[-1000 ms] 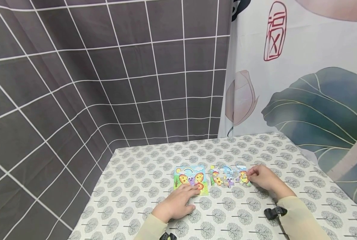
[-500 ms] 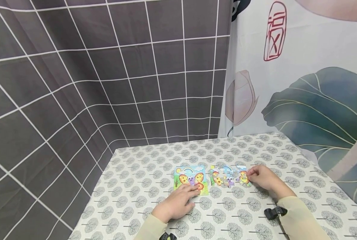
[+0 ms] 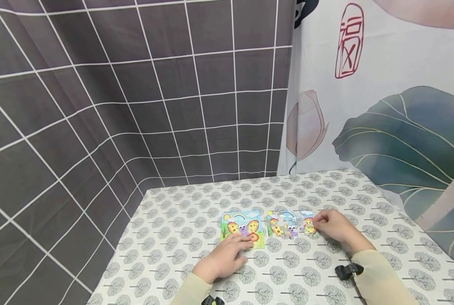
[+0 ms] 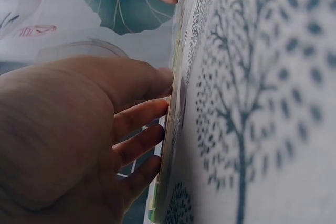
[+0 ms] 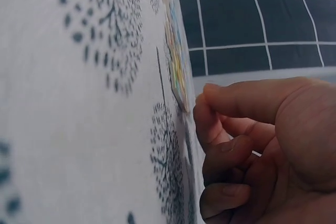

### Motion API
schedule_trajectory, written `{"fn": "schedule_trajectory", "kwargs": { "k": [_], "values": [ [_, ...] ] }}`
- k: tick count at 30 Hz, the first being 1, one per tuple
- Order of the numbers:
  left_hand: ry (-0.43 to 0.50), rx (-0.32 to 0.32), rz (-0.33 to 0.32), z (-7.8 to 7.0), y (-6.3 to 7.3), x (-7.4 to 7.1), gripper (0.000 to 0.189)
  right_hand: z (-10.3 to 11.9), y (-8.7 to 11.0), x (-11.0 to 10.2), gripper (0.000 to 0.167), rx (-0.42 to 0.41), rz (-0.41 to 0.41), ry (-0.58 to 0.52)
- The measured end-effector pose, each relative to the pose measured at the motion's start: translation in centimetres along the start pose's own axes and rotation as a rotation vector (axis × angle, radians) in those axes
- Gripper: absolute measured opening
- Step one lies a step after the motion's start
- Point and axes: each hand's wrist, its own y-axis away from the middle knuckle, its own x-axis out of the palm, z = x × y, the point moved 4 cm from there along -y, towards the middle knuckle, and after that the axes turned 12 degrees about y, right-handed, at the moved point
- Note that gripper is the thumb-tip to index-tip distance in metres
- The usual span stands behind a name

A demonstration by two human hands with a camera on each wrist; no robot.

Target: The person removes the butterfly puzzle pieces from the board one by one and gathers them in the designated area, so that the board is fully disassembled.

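A square butterfly picture board (image 3: 244, 218) lies flat on the table, with a rainbow and purple body printed on it. My left hand (image 3: 225, 256) rests its fingertips on the board's lower part, fingers spread and loosely bent in the left wrist view. To the right lie jigsaw puzzle pieces (image 3: 285, 220) with a similar butterfly, several laid close together with gaps. At their right end, my right hand (image 3: 335, 224) is at the edge of a yellow-and-orange wing piece (image 3: 309, 221). Its thumb and index fingertips meet; in the right wrist view nothing shows between them.
A cream cloth printed with grey trees covers the table (image 3: 196, 207). Behind stands a dark curtain (image 3: 208, 106) with white grid lines, and to the right a white curtain (image 3: 314, 63) with lotus leaves. Straps with black devices (image 3: 349, 271) sit on the sleeves.
Both hands stay nearly still, the left on the board and the right beside the puzzle pieces. The head view tilts very slightly.
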Motion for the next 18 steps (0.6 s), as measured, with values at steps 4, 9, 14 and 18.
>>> {"fn": "schedule_trajectory", "kwargs": {
  "k": [4,9,14,18],
  "values": [
    [0.051,-0.009,-0.029,0.3,0.0,-0.1,0.043,1.1,-0.1,0.2,0.01,-0.026,0.013,-0.024],
    [0.122,-0.022,-0.062,0.8,0.0,-0.4,0.041,3.4,-0.2,0.6,0.008,-0.113,-0.005,-0.004],
    [0.192,-0.039,-0.119,1.7,0.2,-1.1,0.039,5.4,-0.9,1.7,0.004,-0.175,0.005,0.022],
    [0.269,-0.085,-0.158,2.6,0.6,-2.0,0.043,7.3,-1.3,2.3,0.004,-0.214,0.012,0.026]
  ]
}}
